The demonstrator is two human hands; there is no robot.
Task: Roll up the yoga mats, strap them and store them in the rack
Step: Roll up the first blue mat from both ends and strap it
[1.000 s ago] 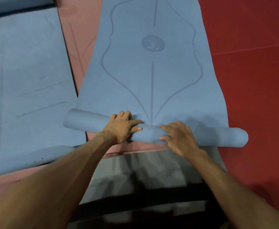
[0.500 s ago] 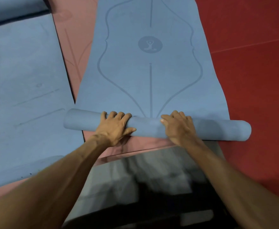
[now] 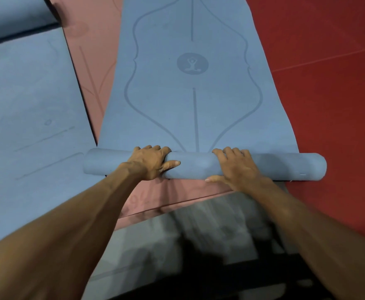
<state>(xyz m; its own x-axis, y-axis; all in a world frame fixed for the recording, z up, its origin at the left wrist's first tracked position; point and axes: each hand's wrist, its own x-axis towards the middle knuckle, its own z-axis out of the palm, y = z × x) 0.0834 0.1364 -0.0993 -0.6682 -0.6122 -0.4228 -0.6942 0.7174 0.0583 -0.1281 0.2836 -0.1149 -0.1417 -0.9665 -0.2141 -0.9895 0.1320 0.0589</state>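
At its near end the blue mat (image 3: 166,109) is partly rolled, the roll (image 3: 199,166) clasped by the left hand (image 3: 151,162) and right hand (image 3: 235,167); strapping and racking are judged left.

floor (image 3: 328,105): red, with a thin line
pink mat (image 3: 95,68): flat on the floor
blue yoga mat (image 3: 190,118): partly on the pink mat, partly on the floor

Ahead of roll (image 3: 199,166), flat mat (image 3: 166,105) open — red floor (image 3: 328,105) free at right; neighbouring blue mat (image 3: 32,126) under roll's left end.
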